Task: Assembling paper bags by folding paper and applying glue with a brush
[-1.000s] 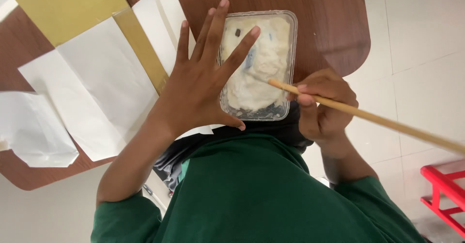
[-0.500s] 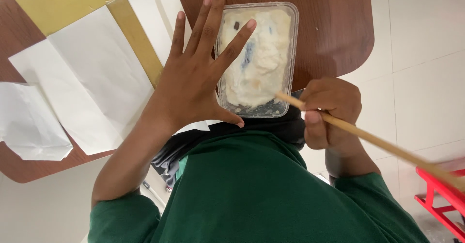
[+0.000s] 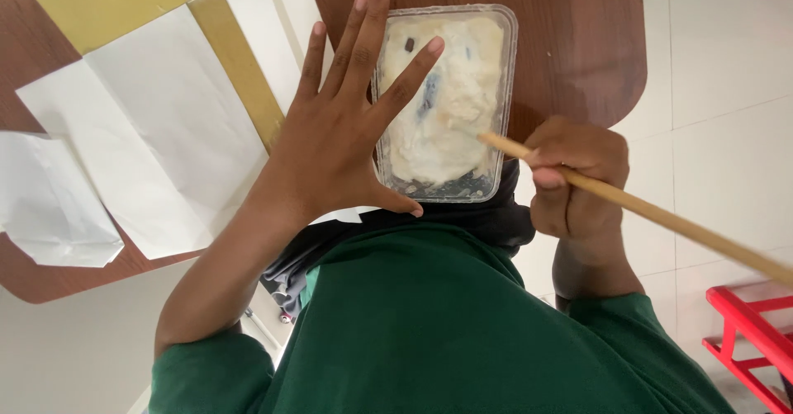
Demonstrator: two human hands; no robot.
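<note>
Pale paste being worked in a clear tub on a brown wooden table [image 3: 578,42].

White paper sheets [image 3: 165,141] and a gold strip [image 3: 235,63] lie flat; the left hand [image 3: 339,133], fingers splayed, steadies the rectangular plastic container [image 3: 446,100]. Its creamy, lumpy mash looks mostly blended, dark flecks remaining. The right hand [image 3: 574,179] is clenched around a wooden stick [image 3: 661,216].

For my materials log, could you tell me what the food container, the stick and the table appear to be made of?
Container: looks like clear, glossy plastic, with the pale food showing through its thin walls. Stick, held in the right hand: probably bare wood or bamboo, tan and matte. Table: dark brown wood-grain top, slightly shiny; possibly laminate rather than solid wood.
</note>
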